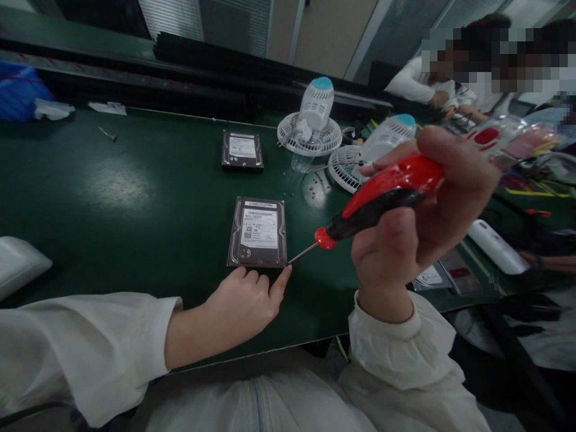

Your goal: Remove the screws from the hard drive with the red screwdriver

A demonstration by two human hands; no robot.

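Note:
A hard drive (pixel 260 231) with a white label lies flat on the green table. My left hand (pixel 245 303) is at its near edge, most fingers curled against it and their tips hidden. One finger reaches out to the near right corner, beside the screwdriver's tip. In my right hand (pixel 405 222) is a red and black screwdriver (pixel 382 195), gripped by its handle. It slants down to the left, and its thin shaft ends at that corner of the drive. Whether the tip sits in a screw is too small to tell.
A second hard drive (pixel 242 150) lies farther back. Two white fans (pixel 310 135) with blue caps, a clear plastic cup (pixel 302 157) and loose screws (pixel 314 189) are to its right. Another drive (pixel 429 277) lies beyond my right wrist. Co-workers (pixel 418 81) sit at the back right.

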